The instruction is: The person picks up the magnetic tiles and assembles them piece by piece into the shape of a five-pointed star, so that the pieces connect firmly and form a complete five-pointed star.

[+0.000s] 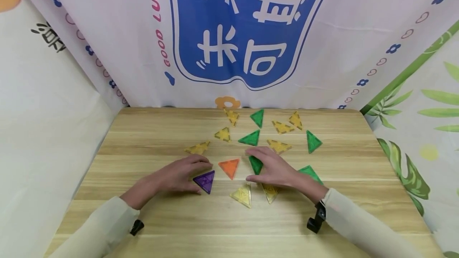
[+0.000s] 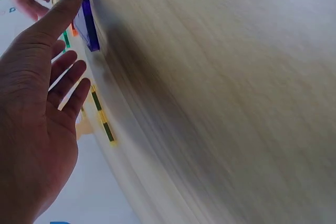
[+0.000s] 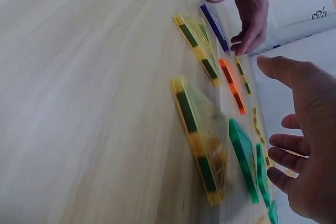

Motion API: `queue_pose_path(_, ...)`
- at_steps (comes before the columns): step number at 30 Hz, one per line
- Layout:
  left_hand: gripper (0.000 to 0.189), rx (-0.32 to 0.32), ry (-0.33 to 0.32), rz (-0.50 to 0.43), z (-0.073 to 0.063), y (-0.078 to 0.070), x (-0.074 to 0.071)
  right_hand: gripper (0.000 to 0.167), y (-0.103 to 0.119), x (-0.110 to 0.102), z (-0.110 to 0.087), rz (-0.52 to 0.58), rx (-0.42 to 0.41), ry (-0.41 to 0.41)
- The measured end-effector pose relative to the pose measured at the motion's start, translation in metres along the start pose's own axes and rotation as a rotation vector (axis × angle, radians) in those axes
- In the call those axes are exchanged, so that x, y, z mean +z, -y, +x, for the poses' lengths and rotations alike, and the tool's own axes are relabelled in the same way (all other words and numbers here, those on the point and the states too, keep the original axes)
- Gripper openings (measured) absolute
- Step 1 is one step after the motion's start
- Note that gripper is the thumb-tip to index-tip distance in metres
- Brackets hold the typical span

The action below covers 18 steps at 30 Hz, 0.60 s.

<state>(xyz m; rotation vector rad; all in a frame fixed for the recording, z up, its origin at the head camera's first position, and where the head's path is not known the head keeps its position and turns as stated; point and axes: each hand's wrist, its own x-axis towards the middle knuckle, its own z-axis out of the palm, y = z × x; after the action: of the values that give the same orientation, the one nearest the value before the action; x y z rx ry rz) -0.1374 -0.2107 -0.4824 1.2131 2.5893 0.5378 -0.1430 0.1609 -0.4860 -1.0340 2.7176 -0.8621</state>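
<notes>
A purple triangular tile (image 1: 205, 181) lies flat on the table beside my left hand (image 1: 183, 172). The thumb and fingers are spread around it; in the left wrist view the thumb tip overlaps the purple tile (image 2: 88, 22), and contact is unclear. My right hand (image 1: 274, 166) hovers over a green triangular tile (image 1: 255, 165), thumb and fingers apart, and hides part of it. From the right wrist view, this hand (image 3: 310, 135) stands above the tiles with nothing in its grasp. Between both hands is an orange triangular tile (image 1: 229, 168).
Two yellow triangular tiles (image 1: 243, 196) lie nearer me, one partly under the right hand. A larger green tile (image 1: 311, 173) sits by the right forearm. Several yellow and green tiles (image 1: 250, 138) spread toward the back of the wooden table (image 1: 150, 130), which meets a printed cloth (image 1: 322, 86).
</notes>
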Motion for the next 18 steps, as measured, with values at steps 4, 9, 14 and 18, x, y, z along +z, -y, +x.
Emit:
queue_pose_path(4, 0.078, 0.032, 0.021, -0.007, 0.006, 0.000, 0.001, 0.083, 0.005, 0.009, 0.013, 0.010, -0.005, 0.011)
queue_pose_path(9, 0.076, 0.062, 0.044, 0.004, 0.013, 0.000, 0.001, 0.079, 0.007, 0.019, 0.025, 0.030, -0.006, 0.023)
queue_pose_path(14, 0.074, 0.082, 0.072, 0.036, 0.018, 0.001, -0.001, 0.076, 0.009, 0.028, 0.033, 0.038, -0.017, 0.012)
queue_pose_path(18, 0.071, 0.079, 0.087, 0.048, 0.020, 0.000, -0.003, 0.074, 0.013, 0.033, 0.035, 0.032, -0.027, 0.014)
